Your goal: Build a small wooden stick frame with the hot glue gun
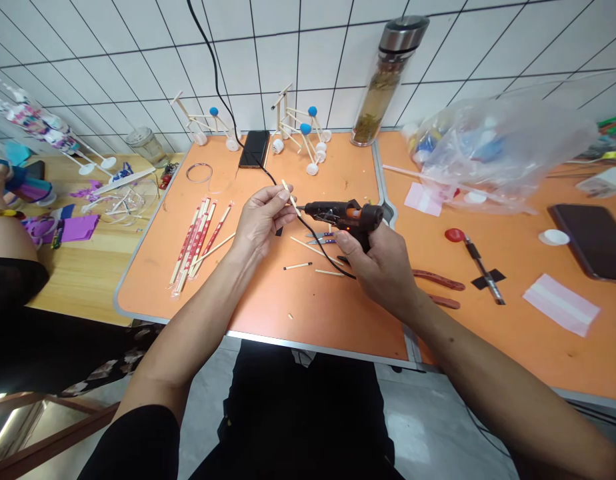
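Observation:
Between the thumb and fingers of my left hand (261, 220) is a short piece of wooden stick (291, 197), tilted above the orange table. My right hand (381, 260) grips a black hot glue gun (345, 215) with a small orange light lit. The gun's nozzle points left and meets or nearly meets the stick; exact contact is too small to tell. Its black cord runs beneath both hands. Under the gun lie scissors (322, 238) and cut stick pieces (298, 266). Red-handled pliers (441, 280) lie partly hidden by my right hand.
Wrapped chopsticks (193, 247) lie left. Stick models with blue balls (305, 129), a phone (255, 148) and a tea bottle (388, 80) stand or lie along the wall. Rightward are a plastic bag (493, 147), pen (483, 270) and another phone (591, 240). Another person's arm (11, 233) is far left.

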Available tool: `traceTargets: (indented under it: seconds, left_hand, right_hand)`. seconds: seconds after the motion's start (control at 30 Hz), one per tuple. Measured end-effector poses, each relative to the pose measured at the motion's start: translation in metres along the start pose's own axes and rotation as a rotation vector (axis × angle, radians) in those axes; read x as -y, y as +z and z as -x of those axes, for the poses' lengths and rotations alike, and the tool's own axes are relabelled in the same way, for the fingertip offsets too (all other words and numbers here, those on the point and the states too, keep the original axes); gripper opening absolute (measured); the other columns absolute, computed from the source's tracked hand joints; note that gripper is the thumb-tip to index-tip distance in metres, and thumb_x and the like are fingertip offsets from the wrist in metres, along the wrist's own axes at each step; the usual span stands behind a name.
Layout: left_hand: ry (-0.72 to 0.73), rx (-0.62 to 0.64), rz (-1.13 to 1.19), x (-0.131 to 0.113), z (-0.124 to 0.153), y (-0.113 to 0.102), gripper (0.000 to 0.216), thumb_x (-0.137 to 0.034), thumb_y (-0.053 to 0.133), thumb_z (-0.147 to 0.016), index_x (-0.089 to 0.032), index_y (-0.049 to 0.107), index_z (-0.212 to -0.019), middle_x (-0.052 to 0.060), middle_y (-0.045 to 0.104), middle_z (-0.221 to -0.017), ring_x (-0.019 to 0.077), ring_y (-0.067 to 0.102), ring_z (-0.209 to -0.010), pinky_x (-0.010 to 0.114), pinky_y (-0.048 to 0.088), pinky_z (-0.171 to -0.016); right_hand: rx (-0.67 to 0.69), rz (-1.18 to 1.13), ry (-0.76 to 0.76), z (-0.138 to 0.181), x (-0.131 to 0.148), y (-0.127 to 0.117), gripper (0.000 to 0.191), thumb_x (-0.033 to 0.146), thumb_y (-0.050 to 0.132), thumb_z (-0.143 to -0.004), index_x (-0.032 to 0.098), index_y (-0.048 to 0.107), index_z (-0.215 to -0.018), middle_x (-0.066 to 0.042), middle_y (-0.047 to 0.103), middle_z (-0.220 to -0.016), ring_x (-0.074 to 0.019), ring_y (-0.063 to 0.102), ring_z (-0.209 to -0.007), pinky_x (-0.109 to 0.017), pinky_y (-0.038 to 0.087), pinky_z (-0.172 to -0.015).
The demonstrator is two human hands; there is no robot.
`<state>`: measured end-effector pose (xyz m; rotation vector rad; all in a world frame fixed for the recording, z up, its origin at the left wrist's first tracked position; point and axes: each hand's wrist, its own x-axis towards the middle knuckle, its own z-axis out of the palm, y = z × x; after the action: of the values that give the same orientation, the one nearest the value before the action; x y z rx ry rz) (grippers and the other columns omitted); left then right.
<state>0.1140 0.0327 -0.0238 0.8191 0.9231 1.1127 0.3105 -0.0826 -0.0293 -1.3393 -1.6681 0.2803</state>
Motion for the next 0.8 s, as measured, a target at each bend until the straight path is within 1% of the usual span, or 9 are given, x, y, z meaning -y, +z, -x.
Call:
traceTargets:
  seconds: [0.13,0.37,0.5,0.67,0.8]
  left_hand:
    - [0.006,-0.002,0.014,-0.0015,0.0004,0.0005,0.009,-0.022,0.088,-0.094,-0.019,0.080,-0.095,-0.004,0.077,-0.079,0.0065,0.073,-0.062,0.016,0.062,-0.063]
    - [-0.002,-0.047,-0.011,-0.0044,0.0013,0.0017,0.011,-0.023,0.090,-0.093,-0.021,0.080,-0.097,-0.004,0.078,-0.079,0.0060,0.073,-0.061,0.015,0.061,-0.063]
    - [0.000,-0.047,-0.008,-0.0051,0.0023,0.0025,0.008,-0.023,0.088,-0.095,-0.020,0.080,-0.097,-0.004,0.078,-0.079,0.0062,0.073,-0.062,0.015,0.061,-0.064]
    - [0.020,-0.027,0.002,-0.0048,0.0022,0.0015,0.016,-0.026,0.092,-0.091,-0.020,0.079,-0.097,-0.004,0.078,-0.079,0.0072,0.075,-0.064,0.016,0.062,-0.063]
    - [0.024,-0.035,0.002,-0.0048,0.0016,0.0008,0.013,-0.025,0.090,-0.093,-0.020,0.079,-0.097,-0.004,0.078,-0.079,0.0066,0.075,-0.064,0.015,0.062,-0.064]
  right_hand:
    - [0.002,0.005,0.005,0.0000,0.0008,0.0000,0.031,0.048,0.063,-0.108,0.021,0.076,-0.117,-0.002,0.066,-0.078,-0.0212,0.058,-0.067,-0.035,0.050,-0.065]
    - [0.012,0.000,0.020,-0.0003,0.0007,-0.0003,0.034,0.051,0.061,-0.109,0.021,0.075,-0.117,-0.004,0.070,-0.083,-0.0228,0.062,-0.072,-0.037,0.053,-0.069]
    - [0.017,-0.002,0.017,0.0001,0.0004,-0.0001,0.033,0.051,0.062,-0.109,0.021,0.075,-0.116,-0.004,0.069,-0.082,-0.0224,0.061,-0.070,-0.036,0.053,-0.067]
    - [0.011,-0.013,-0.015,0.0005,0.0000,0.0001,0.032,0.048,0.062,-0.110,0.021,0.075,-0.118,-0.004,0.070,-0.085,-0.0223,0.063,-0.073,-0.036,0.053,-0.069]
    - [0.013,-0.007,0.004,0.0007,-0.0008,0.0002,0.035,0.052,0.061,-0.110,0.021,0.075,-0.116,-0.003,0.068,-0.081,-0.0222,0.061,-0.069,-0.036,0.051,-0.066]
